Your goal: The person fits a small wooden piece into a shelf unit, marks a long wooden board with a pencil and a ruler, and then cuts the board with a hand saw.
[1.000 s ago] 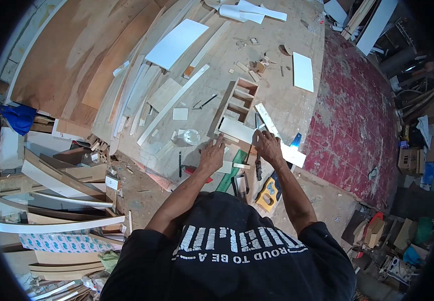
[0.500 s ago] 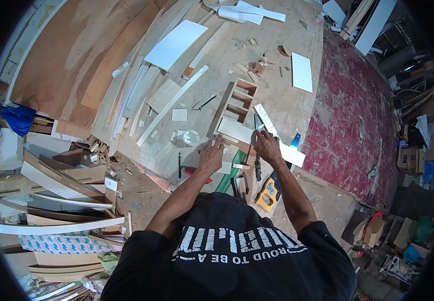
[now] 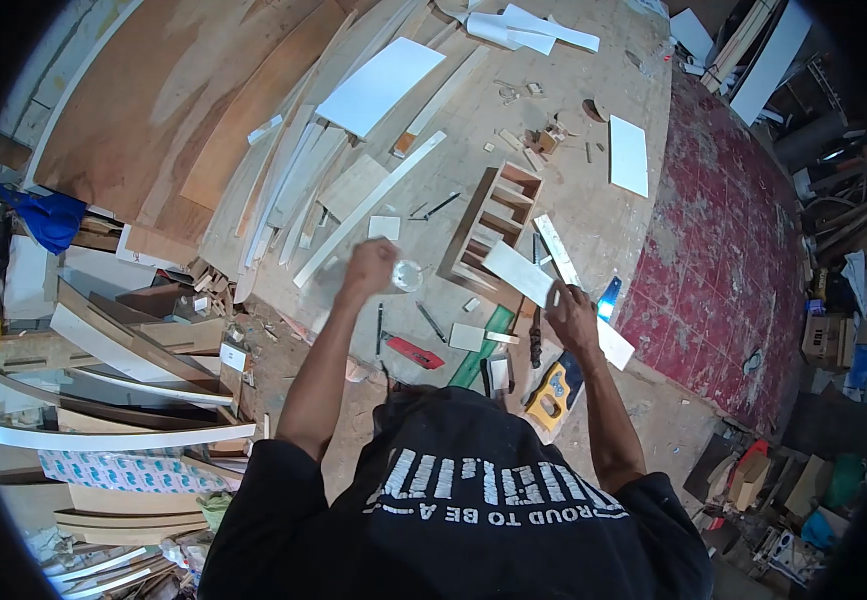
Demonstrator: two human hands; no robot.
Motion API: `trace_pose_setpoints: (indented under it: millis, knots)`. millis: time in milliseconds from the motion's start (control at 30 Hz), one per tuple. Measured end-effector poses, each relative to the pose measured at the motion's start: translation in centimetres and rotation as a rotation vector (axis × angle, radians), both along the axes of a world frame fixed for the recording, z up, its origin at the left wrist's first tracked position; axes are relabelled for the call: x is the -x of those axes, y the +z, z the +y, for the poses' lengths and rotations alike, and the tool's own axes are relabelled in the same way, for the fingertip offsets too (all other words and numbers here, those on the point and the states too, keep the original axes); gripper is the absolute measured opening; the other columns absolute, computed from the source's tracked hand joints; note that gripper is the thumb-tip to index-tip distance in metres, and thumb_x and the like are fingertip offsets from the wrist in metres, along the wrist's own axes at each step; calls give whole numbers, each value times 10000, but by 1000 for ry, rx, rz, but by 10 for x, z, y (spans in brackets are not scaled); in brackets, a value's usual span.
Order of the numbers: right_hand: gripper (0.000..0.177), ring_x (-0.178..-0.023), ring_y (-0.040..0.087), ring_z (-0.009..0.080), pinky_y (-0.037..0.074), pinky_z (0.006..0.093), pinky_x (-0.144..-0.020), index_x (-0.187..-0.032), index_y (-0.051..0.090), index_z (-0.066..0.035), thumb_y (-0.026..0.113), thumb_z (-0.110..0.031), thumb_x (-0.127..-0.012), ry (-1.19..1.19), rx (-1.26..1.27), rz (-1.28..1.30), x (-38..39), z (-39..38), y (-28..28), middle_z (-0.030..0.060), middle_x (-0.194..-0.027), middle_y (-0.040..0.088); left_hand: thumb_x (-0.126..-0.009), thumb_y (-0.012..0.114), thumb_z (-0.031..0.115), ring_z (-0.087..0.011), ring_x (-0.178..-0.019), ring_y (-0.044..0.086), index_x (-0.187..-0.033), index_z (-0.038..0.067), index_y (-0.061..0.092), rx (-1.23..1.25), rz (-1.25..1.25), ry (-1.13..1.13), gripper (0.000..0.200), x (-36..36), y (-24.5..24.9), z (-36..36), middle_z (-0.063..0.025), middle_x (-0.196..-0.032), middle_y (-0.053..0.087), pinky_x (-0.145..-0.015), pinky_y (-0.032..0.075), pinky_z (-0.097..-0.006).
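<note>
My right hand [image 3: 573, 318] grips the near end of a narrow white board [image 3: 516, 272], which lies slanted with its far end over a small wooden box with dividers [image 3: 501, 210]. Away to the left, my left hand [image 3: 370, 268] hovers close beside a clear round container [image 3: 407, 276]; its fingers are blurred. A small white square [image 3: 384, 228] lies just beyond that hand. Below the box are a dark-handled tool [image 3: 535, 345], a green strip [image 3: 483, 350] and a yellow-handled saw [image 3: 550, 395].
A red-handled tool [image 3: 414, 352] and a dark pen-like stick [image 3: 431, 322] lie before me. A long pale strip [image 3: 371, 208] and a large white panel [image 3: 381, 86] are at the left. Another white panel [image 3: 628, 156] stands out near the red floor sheet [image 3: 708, 250].
My left hand has left the white board and moved left to the clear container. The board, in my right hand, has turned and its near end has shifted right. The whole view has shifted slightly.
</note>
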State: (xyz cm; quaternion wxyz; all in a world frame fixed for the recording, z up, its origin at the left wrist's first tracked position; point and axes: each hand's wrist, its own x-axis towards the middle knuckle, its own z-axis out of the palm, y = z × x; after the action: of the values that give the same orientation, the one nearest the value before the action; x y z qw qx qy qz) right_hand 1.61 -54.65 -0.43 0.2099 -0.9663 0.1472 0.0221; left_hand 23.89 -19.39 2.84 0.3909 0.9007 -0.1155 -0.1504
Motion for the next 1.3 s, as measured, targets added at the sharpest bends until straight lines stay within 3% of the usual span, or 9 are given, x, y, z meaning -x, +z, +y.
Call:
trace_pose_setpoints:
  millis: [67, 167, 267, 567, 633, 767, 833, 1033, 1300]
  knots:
    - [698, -1249, 495, 335, 375, 513, -1027, -1396, 489, -92, 751, -207, -758, -51, -2, 62, 14, 1, 14, 162, -1330, 538, -867, 605, 83, -337, -917, 684, -952, 24, 702, -209, 7, 59, 142, -28, -10, 11, -170, -989, 708, -776, 539, -413]
    - [752, -1230, 499, 340, 362, 518, -1038, -1431, 456, -103, 761, -204, -751, -96, 25, 72, 36, 2, 13, 158, -1320, 535, -848, 568, 3, -339, -1228, 531, -1150, 46, 630, -472, -78, -190, 312, -60, -52, 19, -149, -1374, 513, -976, 497, -440]
    - [750, -1216, 505, 340, 368, 516, -1019, -1428, 461, -106, 764, -204, -749, -155, 6, 115, 52, 9, 19, 157, -1285, 547, -833, 562, -25, -317, -1260, 503, -1161, 60, 628, -584, -420, -448, 345, -70, -77, 19, -116, -1376, 515, -1004, 487, -426]
    - [723, -1207, 518, 346, 403, 535, -979, -1421, 458, -112, 746, -219, -766, -328, 28, 241, 99, 33, 13, 145, -1300, 555, -781, 662, 34, -334, -1217, 515, -1186, 42, 608, -465, -442, -638, 409, -99, -95, 32, -137, -1335, 537, -1028, 460, -390]
    - [725, -1208, 516, 348, 403, 535, -982, -1424, 455, -113, 744, -223, -768, -361, 28, 243, 102, 33, 11, 148, -1302, 554, -769, 703, 88, -345, -1201, 522, -1175, 19, 601, -222, -380, -374, 424, -98, -70, 25, -148, -1289, 566, -1039, 444, -396]
    - [737, -1221, 507, 355, 402, 542, -991, -1428, 445, -118, 749, -236, -767, -405, -7, 205, 113, 32, 2, 154, -1315, 539, -771, 720, 119, -350, -1199, 521, -1181, 9, 588, -17, -475, -402, 444, -76, -17, -27, -153, -1276, 574, -1039, 439, -406]
    - [755, -1222, 506, 344, 401, 541, -991, -1434, 430, -124, 763, -229, -764, -399, -17, 195, 110, 29, 5, 146, -1306, 535, -762, 715, 97, -343, -1179, 536, -1171, 0, 589, 106, -469, -674, 438, -59, -9, -60, -145, -1250, 589, -1014, 454, -413]
    - [769, -1252, 486, 336, 388, 543, -1010, -1458, 402, -130, 769, -258, -794, -408, -13, 162, 111, 21, 8, 153, -1346, 514, -730, 721, 76, -322, -1127, 567, -1046, 13, 615, -162, -501, -999, 340, -27, -28, -130, -148, -1140, 617, -959, 491, -414]
    - [781, -1267, 476, 334, 380, 535, -1036, -1460, 396, -123, 780, -279, -798, -469, -42, 150, 136, 20, 3, 159, -1364, 503, -732, 731, 72, -332, -1132, 554, -1042, 14, 586, -230, -503, -1069, 347, -15, -38, -138, -148, -1176, 592, -940, 499, -420]
